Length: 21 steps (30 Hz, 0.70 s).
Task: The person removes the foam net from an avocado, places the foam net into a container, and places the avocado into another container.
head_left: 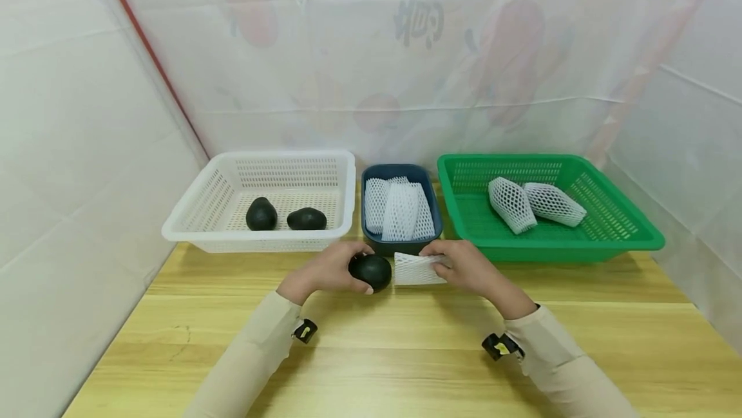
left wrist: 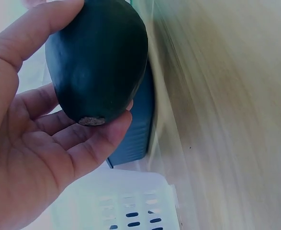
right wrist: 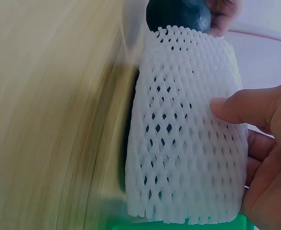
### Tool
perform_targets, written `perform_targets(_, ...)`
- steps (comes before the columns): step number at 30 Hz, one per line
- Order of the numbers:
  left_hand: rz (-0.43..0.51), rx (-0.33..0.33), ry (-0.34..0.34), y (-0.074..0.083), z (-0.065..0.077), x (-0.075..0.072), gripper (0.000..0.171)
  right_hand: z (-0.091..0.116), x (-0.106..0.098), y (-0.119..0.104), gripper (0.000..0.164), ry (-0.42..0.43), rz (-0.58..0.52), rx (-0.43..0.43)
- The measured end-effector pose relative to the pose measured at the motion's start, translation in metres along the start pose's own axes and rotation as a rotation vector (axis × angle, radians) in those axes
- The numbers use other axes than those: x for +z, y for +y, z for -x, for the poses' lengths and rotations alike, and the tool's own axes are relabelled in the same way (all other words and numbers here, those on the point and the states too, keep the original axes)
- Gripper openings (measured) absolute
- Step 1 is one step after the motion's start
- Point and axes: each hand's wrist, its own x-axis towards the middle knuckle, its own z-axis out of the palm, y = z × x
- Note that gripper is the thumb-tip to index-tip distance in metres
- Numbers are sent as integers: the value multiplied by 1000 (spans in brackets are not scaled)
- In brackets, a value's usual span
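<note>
My left hand [head_left: 335, 268] grips a dark green avocado [head_left: 371, 272] above the table, thumb on one side and fingers on the other. In the left wrist view the avocado [left wrist: 99, 62] shows its stem scar toward the palm. To its right, my right hand [head_left: 468, 266] pinches a white foam net sleeve [head_left: 416, 269] near one end. The sleeve [right wrist: 185, 129] lies flattened in the right wrist view, its far end close to the avocado [right wrist: 178, 14]. The avocado is outside the sleeve; whether they touch is hard to tell.
A white basket [head_left: 261, 239] at the left holds two avocados [head_left: 261, 214]. In the middle, a dark blue bin [head_left: 400, 171] contains several foam net sleeves [head_left: 400, 212]. The green basket [head_left: 556, 254] at the right holds two net-wrapped pieces [head_left: 513, 205]. All stand along the wooden table's [head_left: 382, 366] back.
</note>
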Motion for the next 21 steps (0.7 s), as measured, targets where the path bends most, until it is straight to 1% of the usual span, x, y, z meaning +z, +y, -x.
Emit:
perform_targets(7, -32, 11, 11, 1, 2, 0, 60, -1, 0, 1, 19, 0, -2, -2)
perform_targets(14, -51, 5, 18, 5, 8, -3, 59, -4, -1, -3, 15, 18, -16, -2)
perform_targets(19, -53, 2, 28, 5, 12, -7, 58, -11, -5, -4, 14, 58, 10, -46)
perform_targets(21, -51, 11, 34, 6, 14, -10, 56, -14, -7, -5, 15, 75, 27, -70)
